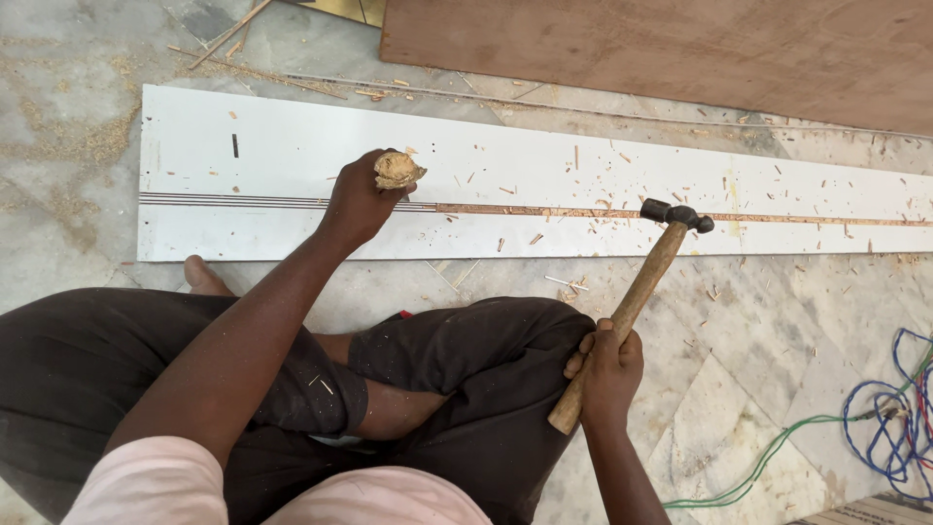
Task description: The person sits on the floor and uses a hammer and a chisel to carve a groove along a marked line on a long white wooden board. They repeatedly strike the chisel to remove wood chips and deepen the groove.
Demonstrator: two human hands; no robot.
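Cut off and covered up

White board (544,194) and plywood sheet (680,49) run off right edge; tool shaft buried in left hand (358,199), only battered wooden butt (397,170) showing.

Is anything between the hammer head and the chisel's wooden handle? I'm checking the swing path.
Nothing visible. The hammer head hangs over the white board, right of the chisel handle in the left hand. Only wood chips lie on the board between them.

place: carpentry worksite | signs: plywood sheet (680,49); sawdust (87,141); marble floor (739,389); hammer (632,301)
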